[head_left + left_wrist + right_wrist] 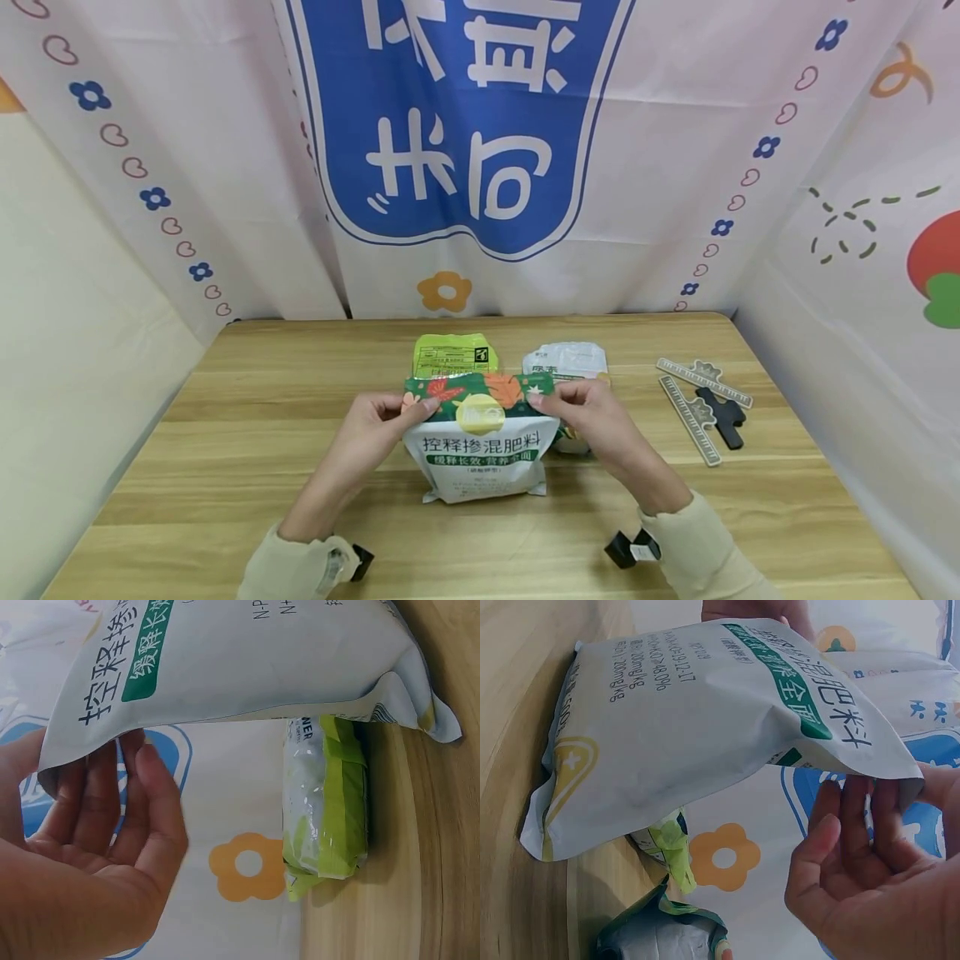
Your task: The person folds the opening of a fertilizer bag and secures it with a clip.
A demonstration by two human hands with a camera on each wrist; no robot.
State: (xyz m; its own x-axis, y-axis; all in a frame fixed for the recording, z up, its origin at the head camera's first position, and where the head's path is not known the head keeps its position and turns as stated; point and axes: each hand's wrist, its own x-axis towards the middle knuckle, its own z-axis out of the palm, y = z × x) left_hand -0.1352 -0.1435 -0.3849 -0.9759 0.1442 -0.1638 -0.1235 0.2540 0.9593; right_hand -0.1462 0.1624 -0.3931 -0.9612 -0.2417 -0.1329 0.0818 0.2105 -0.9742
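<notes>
A white fertilizer bag (480, 479) with a green, leaf-printed top band stands in the middle of the wooden table. My left hand (372, 429) pinches its top left corner, thumb on the printed front and fingers behind. At the top right corner, my right hand (596, 417) holds the band the same way. From the left wrist view, the curled fingers of the left hand (112, 817) show under the bag's edge. The right wrist view shows the bag's printed front (667, 712) and the right hand (870, 847) gripping its corner.
Behind the held bag are a lime-green packet (453, 354) and a white pouch (573, 358), both partly hidden by it. On the right of the table (247, 433) lie two pale, ruler-patterned clips (688, 419) and a black clip (727, 421). A printed cloth (660, 167) hangs behind.
</notes>
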